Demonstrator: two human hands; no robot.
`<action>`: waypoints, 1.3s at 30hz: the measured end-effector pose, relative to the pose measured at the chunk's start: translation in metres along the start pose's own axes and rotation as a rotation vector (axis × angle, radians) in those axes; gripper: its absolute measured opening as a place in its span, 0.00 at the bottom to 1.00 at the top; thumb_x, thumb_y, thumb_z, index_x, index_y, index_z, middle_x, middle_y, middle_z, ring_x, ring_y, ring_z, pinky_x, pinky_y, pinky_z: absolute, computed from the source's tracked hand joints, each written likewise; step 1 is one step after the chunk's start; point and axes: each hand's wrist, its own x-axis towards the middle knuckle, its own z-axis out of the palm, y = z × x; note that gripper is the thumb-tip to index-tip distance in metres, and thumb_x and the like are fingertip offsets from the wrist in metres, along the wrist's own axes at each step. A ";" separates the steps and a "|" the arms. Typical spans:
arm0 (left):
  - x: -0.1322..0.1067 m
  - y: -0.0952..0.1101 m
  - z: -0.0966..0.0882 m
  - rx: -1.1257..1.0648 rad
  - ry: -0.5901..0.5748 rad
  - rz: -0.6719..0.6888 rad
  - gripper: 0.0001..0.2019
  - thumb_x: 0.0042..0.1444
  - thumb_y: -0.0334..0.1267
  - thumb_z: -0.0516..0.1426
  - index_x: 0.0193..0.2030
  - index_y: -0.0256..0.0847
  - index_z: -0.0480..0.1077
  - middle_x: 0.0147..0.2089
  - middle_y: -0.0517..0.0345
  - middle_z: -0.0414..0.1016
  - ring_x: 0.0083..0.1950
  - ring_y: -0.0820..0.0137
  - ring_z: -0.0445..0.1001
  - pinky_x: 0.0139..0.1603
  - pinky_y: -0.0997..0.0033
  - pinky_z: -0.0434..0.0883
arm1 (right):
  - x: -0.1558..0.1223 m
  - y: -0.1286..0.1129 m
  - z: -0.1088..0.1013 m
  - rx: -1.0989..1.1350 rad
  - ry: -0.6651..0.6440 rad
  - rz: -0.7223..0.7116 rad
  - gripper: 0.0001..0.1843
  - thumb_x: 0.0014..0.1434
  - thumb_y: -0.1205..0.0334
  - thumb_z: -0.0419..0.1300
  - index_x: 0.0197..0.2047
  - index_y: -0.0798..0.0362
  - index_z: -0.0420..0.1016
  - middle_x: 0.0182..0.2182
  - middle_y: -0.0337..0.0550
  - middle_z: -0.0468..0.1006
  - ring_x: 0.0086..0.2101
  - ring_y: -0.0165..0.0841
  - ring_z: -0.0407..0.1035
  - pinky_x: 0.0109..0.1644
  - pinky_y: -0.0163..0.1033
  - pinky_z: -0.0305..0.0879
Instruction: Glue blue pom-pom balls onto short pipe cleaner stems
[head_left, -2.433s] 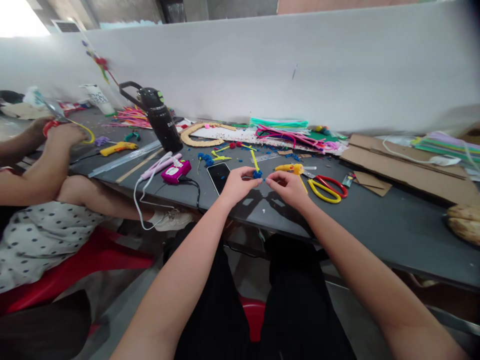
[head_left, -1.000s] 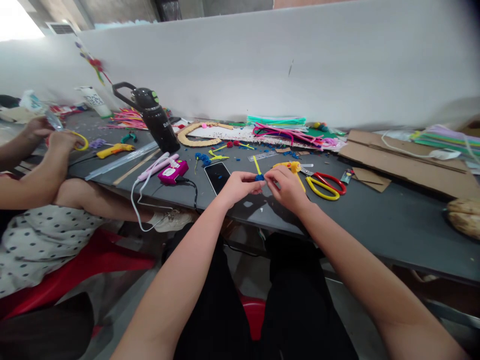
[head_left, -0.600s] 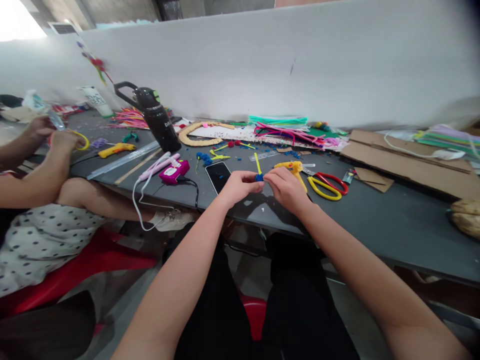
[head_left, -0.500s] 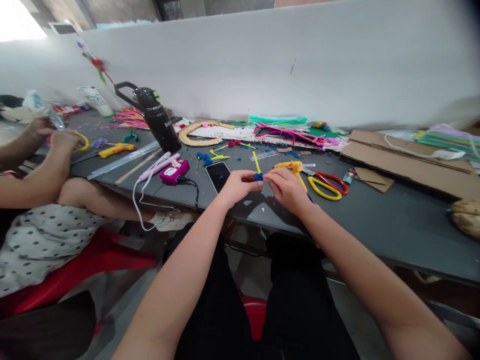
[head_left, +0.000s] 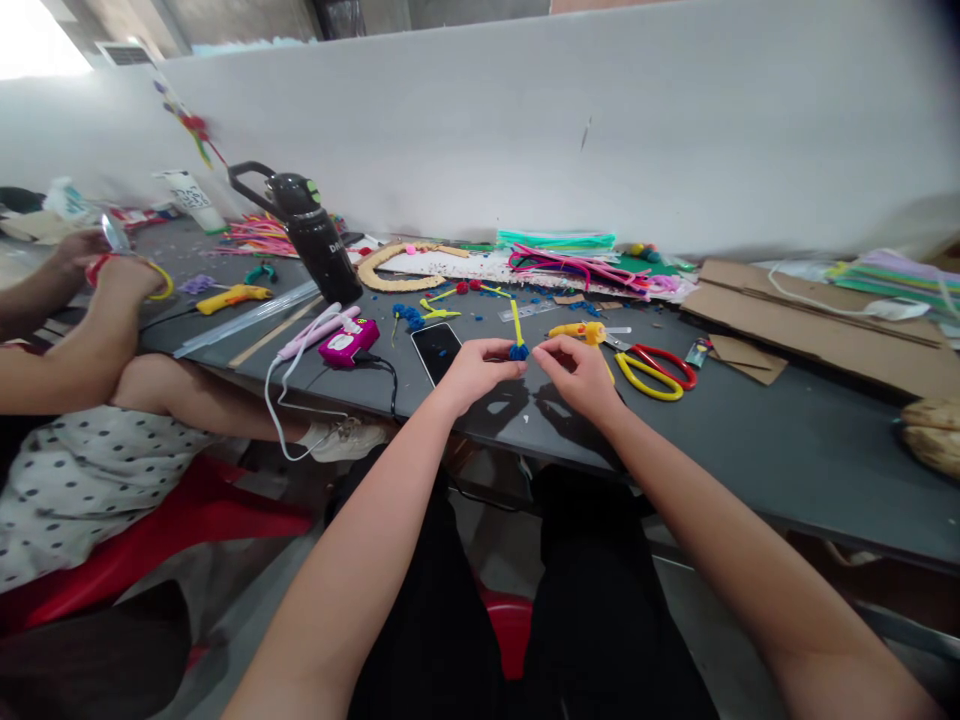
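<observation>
My left hand (head_left: 478, 376) pinches a small blue fuzzy flower (head_left: 519, 352) between thumb and fingers, just over the front part of the table. A yellow pipe cleaner stem (head_left: 517, 325) rises from the flower, its top bent toward the back. Slightly right of the flower is my right hand (head_left: 583, 376), its thumb and forefinger drawn together; whatever may be between the tips is too small to make out. A yellow glue gun (head_left: 589, 331) lies behind my right hand, partly covered by it. Scissors (head_left: 651, 375) with red and yellow handles rest to its right.
A phone (head_left: 436, 350) lies left of my hands, near a magenta box (head_left: 349, 343) with cords. Behind stand a black bottle (head_left: 322, 245) and pipe cleaner bundles (head_left: 577, 268). Cardboard (head_left: 817, 325) covers the back right. At left, another person's hands (head_left: 112, 275) hold scissors.
My right hand has drawn slightly away from the blue flower, to the right. The yellow stem's tip now shows a bend. My left hand stays nearly in place.
</observation>
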 end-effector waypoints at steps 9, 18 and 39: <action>0.001 -0.003 0.001 -0.002 -0.023 0.026 0.18 0.44 0.38 0.66 0.44 0.36 0.79 0.43 0.50 0.80 0.43 0.65 0.76 0.51 0.63 0.70 | 0.003 0.000 0.001 0.150 -0.048 0.184 0.15 0.54 0.51 0.63 0.35 0.55 0.78 0.28 0.42 0.77 0.28 0.32 0.68 0.33 0.38 0.65; 0.000 0.000 0.002 0.038 -0.026 0.035 0.18 0.45 0.40 0.66 0.43 0.35 0.79 0.42 0.49 0.80 0.43 0.65 0.76 0.50 0.63 0.70 | 0.006 0.001 0.001 0.272 -0.093 0.317 0.14 0.51 0.50 0.65 0.33 0.54 0.77 0.25 0.40 0.74 0.26 0.30 0.65 0.30 0.37 0.64; 0.000 -0.001 0.005 -0.129 0.000 -0.070 0.18 0.46 0.41 0.67 0.43 0.34 0.79 0.41 0.48 0.80 0.45 0.64 0.77 0.55 0.59 0.71 | 0.005 -0.003 0.002 0.313 -0.114 0.349 0.15 0.49 0.49 0.66 0.31 0.54 0.77 0.25 0.40 0.76 0.24 0.28 0.65 0.30 0.37 0.64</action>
